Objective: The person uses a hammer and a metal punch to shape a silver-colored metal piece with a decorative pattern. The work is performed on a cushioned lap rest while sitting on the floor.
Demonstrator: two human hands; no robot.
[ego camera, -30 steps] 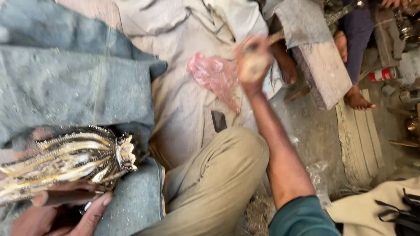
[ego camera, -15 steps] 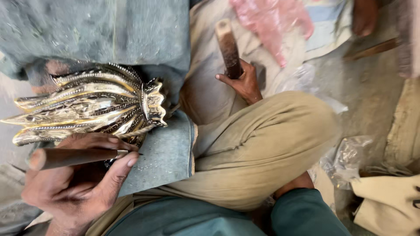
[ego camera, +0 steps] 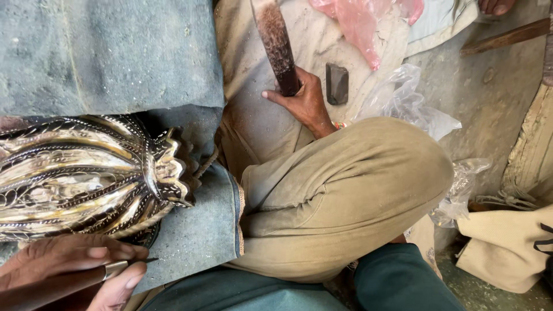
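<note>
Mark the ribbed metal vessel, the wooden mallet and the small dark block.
ribbed metal vessel (ego camera: 80, 175), head view, on its fluted body.
wooden mallet (ego camera: 276, 43), head view, on the dark shaft above the right hand (ego camera: 305, 103).
small dark block (ego camera: 337, 83), head view, on its top face.

Packaging I see, placed from my bent knee (ego camera: 368, 173) | pink plastic bag (ego camera: 368, 23): crumpled, well above it | clear plastic bag (ego camera: 403, 103): crumpled, just above it | second clear bag (ego camera: 461, 190): just right of it | no labels, signs, screens
</note>
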